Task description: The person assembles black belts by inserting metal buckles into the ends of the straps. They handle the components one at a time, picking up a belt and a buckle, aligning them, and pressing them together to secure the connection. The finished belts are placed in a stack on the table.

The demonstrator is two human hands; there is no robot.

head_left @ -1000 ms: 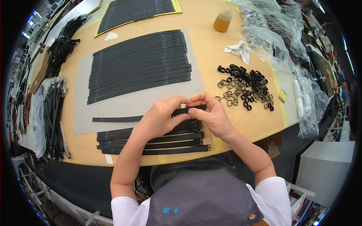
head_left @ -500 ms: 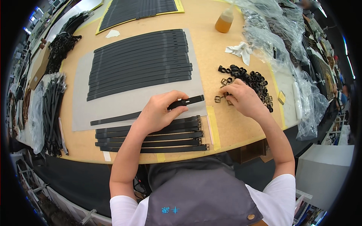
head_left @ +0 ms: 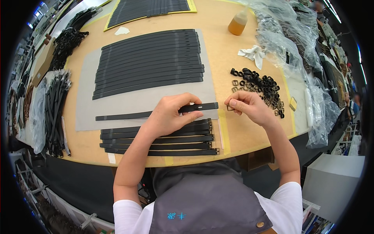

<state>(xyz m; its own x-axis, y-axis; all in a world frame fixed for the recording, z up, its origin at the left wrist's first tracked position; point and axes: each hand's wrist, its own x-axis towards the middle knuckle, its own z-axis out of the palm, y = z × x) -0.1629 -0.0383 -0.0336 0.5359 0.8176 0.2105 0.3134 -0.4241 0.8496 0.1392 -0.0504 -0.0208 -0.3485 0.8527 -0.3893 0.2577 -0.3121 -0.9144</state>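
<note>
A black belt strap (head_left: 124,117) is pinched near its slotted end by my left hand (head_left: 173,113), with a short tip pointing right past the fingers. Between thumb and fingers my right hand (head_left: 251,108) grips a small bronze-coloured buckle (head_left: 230,107), just right of the strap tip and apart from it. Beyond that hand lie a heap of black belt loops (head_left: 268,84) and several loose buckles (head_left: 235,83). Below my left hand, straps with buckles fitted (head_left: 179,148) lie in a stack. Farther off, a row of plain black straps (head_left: 148,64) rests on a grey sheet (head_left: 83,82).
A bottle of amber liquid (head_left: 237,24) and a crumpled white cloth (head_left: 253,54) stand and lie at the far right. Clear plastic bags (head_left: 286,46) line the right edge. Bundled straps (head_left: 58,113) hang at the left edge. Another board of straps (head_left: 150,8) is at the back.
My right hand has drawn back from the pile towards the strap tip with a buckle now showing in its fingers. My left hand and the strap have moved slightly right.
</note>
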